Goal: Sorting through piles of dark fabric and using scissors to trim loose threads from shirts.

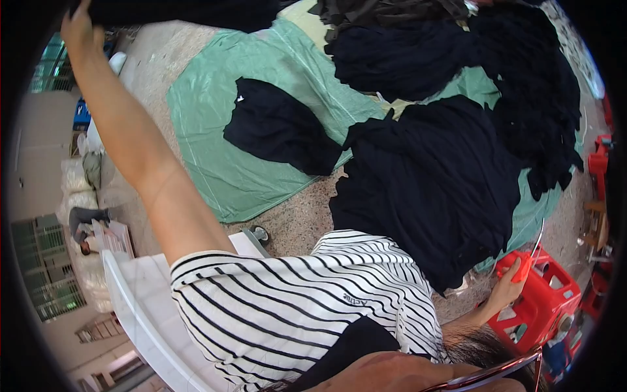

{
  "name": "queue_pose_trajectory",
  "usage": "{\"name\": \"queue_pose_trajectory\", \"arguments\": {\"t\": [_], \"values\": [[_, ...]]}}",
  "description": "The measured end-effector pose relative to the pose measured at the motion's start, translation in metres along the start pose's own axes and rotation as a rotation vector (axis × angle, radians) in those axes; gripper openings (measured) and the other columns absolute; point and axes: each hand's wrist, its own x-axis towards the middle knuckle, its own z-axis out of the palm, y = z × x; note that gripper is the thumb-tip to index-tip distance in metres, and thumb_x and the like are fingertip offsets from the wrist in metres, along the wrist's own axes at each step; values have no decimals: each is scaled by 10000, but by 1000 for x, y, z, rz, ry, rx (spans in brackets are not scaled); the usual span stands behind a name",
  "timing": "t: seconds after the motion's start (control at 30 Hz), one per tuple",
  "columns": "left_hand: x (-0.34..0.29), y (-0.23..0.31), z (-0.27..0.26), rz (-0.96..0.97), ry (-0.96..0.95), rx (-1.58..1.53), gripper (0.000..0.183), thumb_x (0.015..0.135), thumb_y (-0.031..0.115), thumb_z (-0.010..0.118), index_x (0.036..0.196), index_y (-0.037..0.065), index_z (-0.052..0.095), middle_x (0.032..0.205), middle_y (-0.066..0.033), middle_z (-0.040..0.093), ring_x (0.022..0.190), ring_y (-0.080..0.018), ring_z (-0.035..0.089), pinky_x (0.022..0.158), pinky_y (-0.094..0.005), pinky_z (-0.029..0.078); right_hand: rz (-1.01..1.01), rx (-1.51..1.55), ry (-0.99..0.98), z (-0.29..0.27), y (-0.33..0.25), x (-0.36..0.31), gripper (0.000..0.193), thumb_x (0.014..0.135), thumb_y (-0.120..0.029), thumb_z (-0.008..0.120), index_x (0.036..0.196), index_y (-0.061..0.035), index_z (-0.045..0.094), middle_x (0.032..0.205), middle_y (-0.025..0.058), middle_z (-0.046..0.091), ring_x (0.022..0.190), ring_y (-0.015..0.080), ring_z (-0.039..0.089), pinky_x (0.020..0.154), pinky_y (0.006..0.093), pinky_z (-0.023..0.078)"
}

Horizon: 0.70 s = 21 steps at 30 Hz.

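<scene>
My left hand (80, 31) is stretched far out to the upper left. Its fingers are closed at the edge of a dark navy piece of cloth (189, 12), which runs along the top of the view and is partly cut off. At the lower right, my right hand (506, 287) grips the orange-red handles of a pair of scissors (524, 266), their thin blades pointing up and away. A large dark cloth heap (424, 176) lies in front of me, reaching to my lap. Left of it, a smaller dark garment piece (281, 127) with a small white tag lies flat.
Green sheeting (202, 130) covers the speckled floor under the cloth. More dark cloth piles (529, 85) lie at the far right. A red plastic stool (555, 287) stands beside my right hand. On the left are a white table (150, 307), a person (85, 225) and stacked sacks (81, 183).
</scene>
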Motion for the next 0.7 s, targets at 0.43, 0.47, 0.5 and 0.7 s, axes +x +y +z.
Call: {"name": "queue_pose_trajectory", "arguments": {"t": [0.43, 0.47, 0.5, 0.7], "values": [[-463, -209, 77, -635, -1196, 110, 252, 914, -1, 646, 1165, -8, 649, 1049, -69, 677, 952, -141, 637, 880, -277, 513, -27, -89, 101, 9, -6, -9, 353, 903, -356, 705, 1126, -88, 650, 916, 214, 666, 865, 407, 650, 721, 447, 489], [-474, -208, 97, -607, -1158, 70, 229, 934, 20, 638, 1159, -22, 657, 1010, -65, 687, 911, -134, 641, 842, -275, 520, 25, -11, 77, 11, -1, -12, 356, 905, -373, 700, 1138, -110, 648, 882, 211, 669, 850, 423, 651, 706, 452, 490], [-473, -211, 118, -589, -1076, 57, 214, 932, 28, 652, 1136, -38, 663, 1002, -96, 704, 945, -159, 657, 871, -291, 520, 57, -18, 51, 15, 5, -12, 371, 906, -396, 695, 1170, -141, 640, 823, 211, 665, 821, 445, 647, 685, 458, 494], [-436, 39, 247, -42, -834, -116, 83, 962, 37, 630, 1014, 7, 687, 950, -56, 691, 822, -129, 628, 742, -261, 500, 65, 200, 59, 39, 29, -27, 408, 886, -251, 738, 1256, -133, 615, 972, 186, 697, 901, 355, 698, 778, 407, 522]]}}
